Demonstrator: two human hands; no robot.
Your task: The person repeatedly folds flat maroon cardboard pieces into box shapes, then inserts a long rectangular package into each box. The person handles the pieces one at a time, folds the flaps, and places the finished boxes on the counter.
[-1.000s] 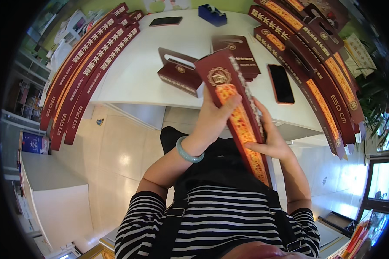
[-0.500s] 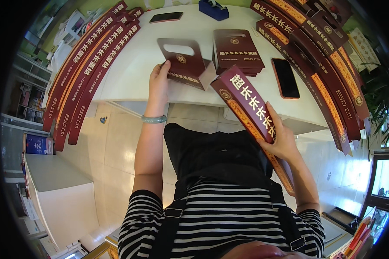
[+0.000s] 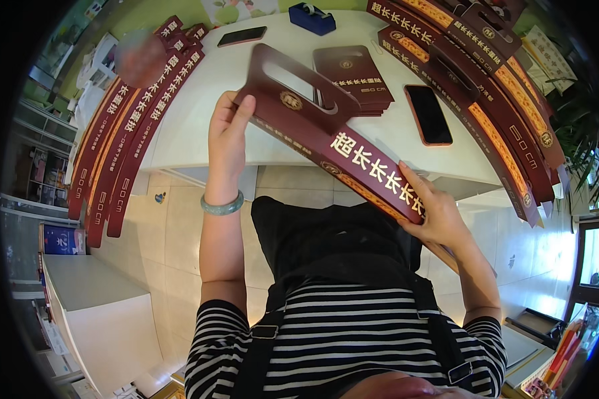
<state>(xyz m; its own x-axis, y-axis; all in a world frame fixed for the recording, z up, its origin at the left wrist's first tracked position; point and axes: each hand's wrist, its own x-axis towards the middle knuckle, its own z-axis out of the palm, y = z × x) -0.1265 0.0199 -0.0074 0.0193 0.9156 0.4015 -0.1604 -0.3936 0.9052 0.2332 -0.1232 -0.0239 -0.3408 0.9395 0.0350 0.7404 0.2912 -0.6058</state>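
Observation:
My left hand [image 3: 227, 130] is closed on the left edge of a maroon cardboard handle sleeve [image 3: 263, 106], which has a wide cut-out grip and a round gold emblem. Against the sleeve's lower right lies the upper end of a long, narrow maroon box [image 3: 369, 169] with pale lettering and an orange food picture along its side. Whether that end sits inside the sleeve, I cannot tell. Lower on the box, my right hand [image 3: 439, 211] grips it with the thumb below and fingers above. The box slants down to the right, over my lap.
More flat handle pieces [image 3: 353, 70] lie stacked on the white table [image 3: 193, 126]. One phone [image 3: 427, 114] rests right of them, another phone [image 3: 241, 35] farther back near a blue tape dispenser [image 3: 313, 18]. Long boxes stand in rows at left [image 3: 136, 133] and right [image 3: 496, 116].
The handle sleeve and the box's upper end, apart before, have come together. My left hand has moved slightly left and down, and the box slants more to the side.

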